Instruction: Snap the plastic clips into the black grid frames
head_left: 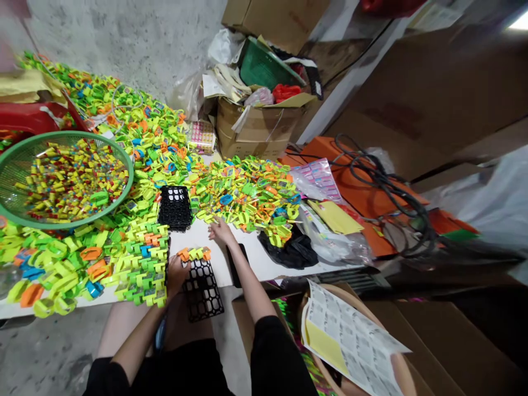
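Observation:
My left hand [177,276] grips the left edge of a black plastic grid tray [205,294] that juts over the table's front edge. Along the tray's far end sits a row of small plastic pieces [194,254], orange and yellow-green. My right hand [221,232] is at the near rim of a heap of green, orange and blue plastic pieces [247,190], fingers stretched out and apart, with nothing visible in them. A stack of black grid trays [175,208] lies beyond my left hand. To its left, a grid filled with clipped-in pieces [144,264] is seen.
A green basket [130,190] of small yellow and red parts stands at the left. A dark phone-like slab [237,264] lies under my right forearm. Behind are a cardboard box [264,129] and black cables [383,187]; a printed sheet [350,341] rests on a round container at right.

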The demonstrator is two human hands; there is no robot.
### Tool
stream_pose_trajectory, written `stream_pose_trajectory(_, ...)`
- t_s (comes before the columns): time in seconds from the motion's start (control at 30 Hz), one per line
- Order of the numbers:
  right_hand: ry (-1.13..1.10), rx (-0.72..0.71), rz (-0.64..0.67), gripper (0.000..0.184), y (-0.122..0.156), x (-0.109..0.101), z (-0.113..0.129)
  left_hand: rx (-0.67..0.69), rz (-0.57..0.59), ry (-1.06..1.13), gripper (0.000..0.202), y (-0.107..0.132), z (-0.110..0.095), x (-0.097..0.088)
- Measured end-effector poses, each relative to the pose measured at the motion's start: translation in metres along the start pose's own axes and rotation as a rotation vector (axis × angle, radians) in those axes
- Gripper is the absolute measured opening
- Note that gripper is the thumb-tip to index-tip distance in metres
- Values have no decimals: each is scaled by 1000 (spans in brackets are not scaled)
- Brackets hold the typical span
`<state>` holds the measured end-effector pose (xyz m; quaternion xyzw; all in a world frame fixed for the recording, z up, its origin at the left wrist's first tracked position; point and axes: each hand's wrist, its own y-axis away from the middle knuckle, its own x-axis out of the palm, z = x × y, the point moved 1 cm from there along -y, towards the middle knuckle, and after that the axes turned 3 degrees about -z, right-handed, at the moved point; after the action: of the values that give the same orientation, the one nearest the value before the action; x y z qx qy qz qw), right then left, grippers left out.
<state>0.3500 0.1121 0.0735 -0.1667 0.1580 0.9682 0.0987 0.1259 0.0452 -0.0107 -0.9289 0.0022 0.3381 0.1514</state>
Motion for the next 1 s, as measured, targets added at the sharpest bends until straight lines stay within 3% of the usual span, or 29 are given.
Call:
stream_pose_trajectory(0.07, 79, -59, -225, 39, -15, 0, 6, 21, -9, 0, 30, 1, 0, 0)
stream_pose_trajectory(0.17, 291, -109, -375, 38, -25, 2, 12, 28, -11, -3, 30, 1, -1, 1)
stream_pose_trajectory(0.37, 538, -52, -371, 28, -12, -2, 12, 51, 23, 9, 33, -1, -2, -1)
stream_pose_trajectory(0.5, 580, -24, -392, 22, 5, -10, 5, 46, 0, 1, 31, -1, -2, 0)
stream_pose_trajectory(0.63, 400, -93, -424, 16, 19, -21, -3, 38, 8, -1, 29, -1, -4, 0)
stream_pose_trajectory(0.8, -35, -156, -467, 29, 44, -33, -17, 1, 67, -1, 31, -6, -7, -4)
stream_pose_trajectory(0.87, -167, -136, -416, 32, 58, -30, -24, -6, 87, -2, 31, -8, -9, -6)
stream_pose_trajectory(1.0, -330, -111, -169, 43, 86, -10, -39, -9, 98, -12, 33, -10, -13, -9)
